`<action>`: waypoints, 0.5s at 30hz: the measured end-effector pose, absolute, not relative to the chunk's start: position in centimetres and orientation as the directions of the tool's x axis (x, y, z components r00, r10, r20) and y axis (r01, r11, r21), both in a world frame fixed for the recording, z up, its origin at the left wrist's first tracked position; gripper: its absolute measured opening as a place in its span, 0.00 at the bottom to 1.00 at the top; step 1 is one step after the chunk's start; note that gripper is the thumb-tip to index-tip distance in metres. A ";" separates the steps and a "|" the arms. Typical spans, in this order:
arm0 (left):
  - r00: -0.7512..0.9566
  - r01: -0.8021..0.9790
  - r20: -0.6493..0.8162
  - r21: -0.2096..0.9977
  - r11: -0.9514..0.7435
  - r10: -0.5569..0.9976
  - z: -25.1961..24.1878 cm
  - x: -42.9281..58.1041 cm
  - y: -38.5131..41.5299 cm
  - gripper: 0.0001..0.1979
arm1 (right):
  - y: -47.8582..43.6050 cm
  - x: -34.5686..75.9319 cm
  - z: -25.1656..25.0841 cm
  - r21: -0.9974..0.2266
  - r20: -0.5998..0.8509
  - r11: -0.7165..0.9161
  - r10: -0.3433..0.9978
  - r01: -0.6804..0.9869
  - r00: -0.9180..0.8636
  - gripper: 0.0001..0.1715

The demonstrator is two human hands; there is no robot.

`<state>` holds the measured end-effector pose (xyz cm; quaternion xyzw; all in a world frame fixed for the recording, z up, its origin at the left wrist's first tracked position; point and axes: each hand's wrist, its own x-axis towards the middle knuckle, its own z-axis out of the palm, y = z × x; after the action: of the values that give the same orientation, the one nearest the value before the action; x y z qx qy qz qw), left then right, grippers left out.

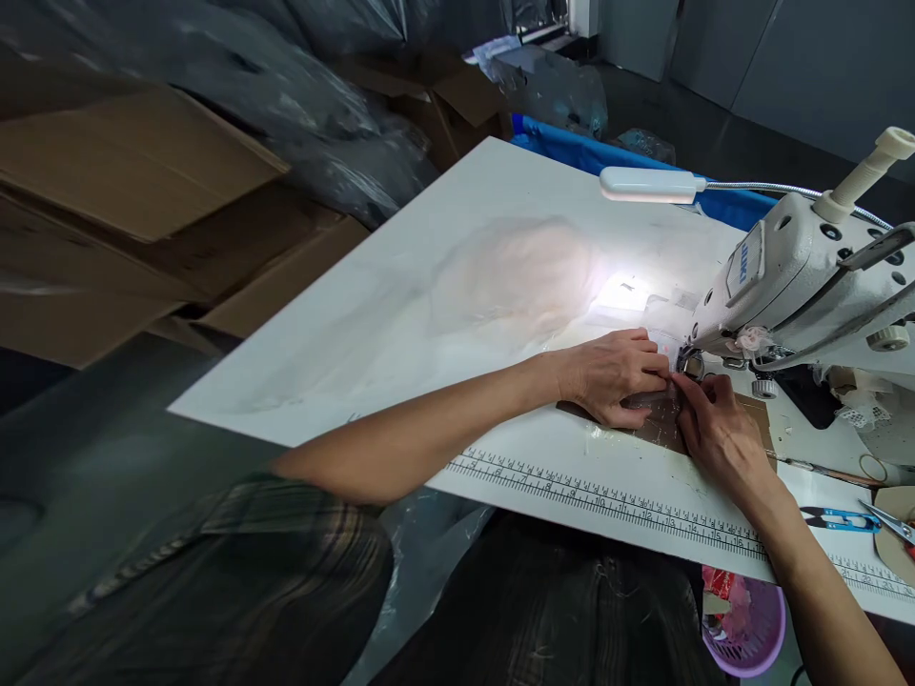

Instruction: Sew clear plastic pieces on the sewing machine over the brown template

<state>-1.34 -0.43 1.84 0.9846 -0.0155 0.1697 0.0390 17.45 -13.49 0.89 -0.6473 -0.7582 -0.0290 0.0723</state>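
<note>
A white sewing machine (779, 257) stands at the right of the table, its presser foot (687, 360) low over the work. Thin, pale, see-through fabric (664, 345) lies at the foot. My left hand (616, 377) rests on this fabric left of the foot, palm down, thumb apart from the fingers. Just in front of the foot, my right hand (721, 427) pinches the near edge of the fabric between thumb and forefinger. Beneath both hands is a brown flat plate (661, 431). The needle point is hidden.
A white lamp (650, 185) lights the tabletop (400, 314). Printed ruler marks (572, 488) follow the near edge. Blue thread snips (840, 518), scissors (890, 522) and tweezers (822, 470) lie at right. A purple basket (758, 634) is below; cardboard boxes (135, 162) stand left.
</note>
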 end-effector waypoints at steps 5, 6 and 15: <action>0.953 -0.013 0.303 0.064 -0.998 0.007 1.8 -1.2 -0.4 0.13 | -13.4 17.4 0.8 -0.011 0.133 0.131 0.983 0.991 -0.128 0.25; 0.954 -0.007 0.301 0.061 -0.998 0.011 1.8 -1.1 -0.4 0.13 | -13.5 17.3 0.9 -0.011 0.133 0.134 0.982 0.991 -0.132 0.25; 0.954 0.045 0.298 -0.024 -0.999 0.036 1.6 -1.0 -0.5 0.19 | -13.6 17.3 1.1 -0.004 0.144 0.158 0.977 0.987 -0.156 0.23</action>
<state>-0.95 -0.54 1.62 0.9882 0.0205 0.1507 -0.0154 17.31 -13.65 1.14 -0.6471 -0.7590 -0.0453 0.0565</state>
